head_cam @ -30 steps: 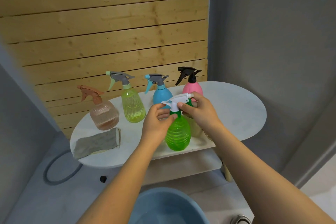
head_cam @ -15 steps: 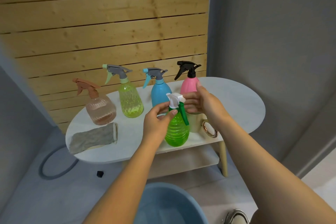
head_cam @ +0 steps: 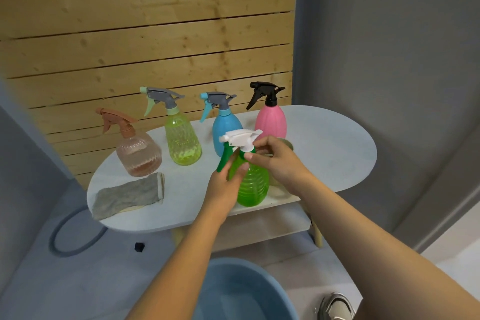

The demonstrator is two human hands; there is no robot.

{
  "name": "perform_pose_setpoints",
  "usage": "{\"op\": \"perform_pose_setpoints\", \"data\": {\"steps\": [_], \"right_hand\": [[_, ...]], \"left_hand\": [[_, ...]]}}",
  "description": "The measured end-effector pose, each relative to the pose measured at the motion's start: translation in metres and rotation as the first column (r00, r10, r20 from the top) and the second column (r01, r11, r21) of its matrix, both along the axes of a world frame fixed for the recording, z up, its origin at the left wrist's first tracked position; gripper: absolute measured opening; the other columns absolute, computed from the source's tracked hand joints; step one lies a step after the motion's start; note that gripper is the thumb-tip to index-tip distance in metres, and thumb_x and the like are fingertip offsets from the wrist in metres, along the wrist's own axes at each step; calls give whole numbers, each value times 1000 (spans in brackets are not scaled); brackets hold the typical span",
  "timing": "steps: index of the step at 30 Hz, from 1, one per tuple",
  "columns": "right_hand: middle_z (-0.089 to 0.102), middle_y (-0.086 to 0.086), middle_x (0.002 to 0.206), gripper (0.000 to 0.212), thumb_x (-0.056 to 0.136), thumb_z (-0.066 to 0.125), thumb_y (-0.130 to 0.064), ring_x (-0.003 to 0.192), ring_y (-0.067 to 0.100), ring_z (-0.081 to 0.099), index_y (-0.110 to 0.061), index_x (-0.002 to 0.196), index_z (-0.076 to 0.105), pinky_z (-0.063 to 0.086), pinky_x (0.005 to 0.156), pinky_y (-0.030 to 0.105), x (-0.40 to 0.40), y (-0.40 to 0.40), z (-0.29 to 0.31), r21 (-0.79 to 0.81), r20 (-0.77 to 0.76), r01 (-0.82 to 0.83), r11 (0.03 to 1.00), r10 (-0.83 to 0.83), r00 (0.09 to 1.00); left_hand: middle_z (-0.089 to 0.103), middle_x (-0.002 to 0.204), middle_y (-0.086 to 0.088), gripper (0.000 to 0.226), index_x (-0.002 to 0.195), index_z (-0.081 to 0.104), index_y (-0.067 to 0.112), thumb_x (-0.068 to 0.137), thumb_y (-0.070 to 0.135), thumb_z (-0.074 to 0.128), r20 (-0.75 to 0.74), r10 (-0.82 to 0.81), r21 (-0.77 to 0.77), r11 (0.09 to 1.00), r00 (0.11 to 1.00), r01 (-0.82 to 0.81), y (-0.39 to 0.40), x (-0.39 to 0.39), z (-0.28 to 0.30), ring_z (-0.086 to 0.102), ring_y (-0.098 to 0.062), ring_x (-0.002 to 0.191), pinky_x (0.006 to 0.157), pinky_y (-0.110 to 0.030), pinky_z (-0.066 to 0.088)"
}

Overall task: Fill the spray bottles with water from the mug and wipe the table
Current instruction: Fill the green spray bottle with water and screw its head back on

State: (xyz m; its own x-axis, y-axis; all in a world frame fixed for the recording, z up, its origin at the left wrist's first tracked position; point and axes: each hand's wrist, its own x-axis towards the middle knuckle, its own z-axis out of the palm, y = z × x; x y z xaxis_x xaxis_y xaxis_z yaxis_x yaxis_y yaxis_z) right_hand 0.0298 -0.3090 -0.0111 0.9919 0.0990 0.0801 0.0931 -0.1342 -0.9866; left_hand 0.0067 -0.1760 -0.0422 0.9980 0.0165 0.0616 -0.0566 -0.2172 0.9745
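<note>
Presently, findings as follows.

Green bottle: the green bottle [head_cam: 253,184] stands upright at the near edge of the table [head_cam: 335,148], about 6 o'clock on the tabletop, closest to the person.

Left hand: the left hand [head_cam: 226,184] grasps the bottle's body from the 9 o'clock side, fingers wrapped about the shoulder.

Right hand: the right hand [head_cam: 275,161] pinches the collar just under the white spray head [head_cam: 240,138], thumb and fingers closed on it.

Change: a second ago the white nozzle pointed toward 9 o'clock; half a second ago it faced the person; now it points toward 9 o'clock again, with the green trigger hanging on that side. The head has gone round while the body stayed planted.

Meaning: in my judgement the cap is being screwed; loosening or tightening cannot be told. The green bottle looks part-filled, level unclear.

Mug: a rounded rim just behind the right hand, at 3 o'clock of the green bottle, is probably the mug [head_cam: 287,143]; mostly hidden.

Other bottles: brown [head_cam: 139,156], yellow [head_cam: 183,141], blue [head_cam: 224,132] and pink [head_cam: 271,122] stand capped in a row along the far edge, 9 to 12 o'clock.

Cloth: the grey cloth [head_cam: 128,195] lies untouched at 8 o'clock; wiping not yet begun.
</note>
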Motion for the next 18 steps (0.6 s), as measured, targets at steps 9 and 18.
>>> {"op": "perform_pose_setpoints", "data": {"steps": [9, 18], "right_hand": [[62, -9, 106, 34, 89, 60, -15, 101, 7, 56, -23, 123, 58, 44, 89, 22, -13, 12, -4, 238, -119, 88, 967, -61, 991], [64, 3, 108, 30, 77, 75, -18, 105, 16, 60, -21, 101, 58, 50, 94, 35, -5, 13, -10, 122, -48, 104, 987, -99, 994]], "left_hand": [[49, 117, 11, 56, 143, 33, 35, 92, 37, 55, -57, -90, 81, 992, 994, 95, 10, 3, 1, 46, -8, 110, 86, -22, 35], [51, 129, 14, 62, 143, 36, 33, 88, 30, 63, -53, -164, 37, 985, 985, 166, 16, 7, -4, 48, -3, 115, 83, -10, 41]]}}
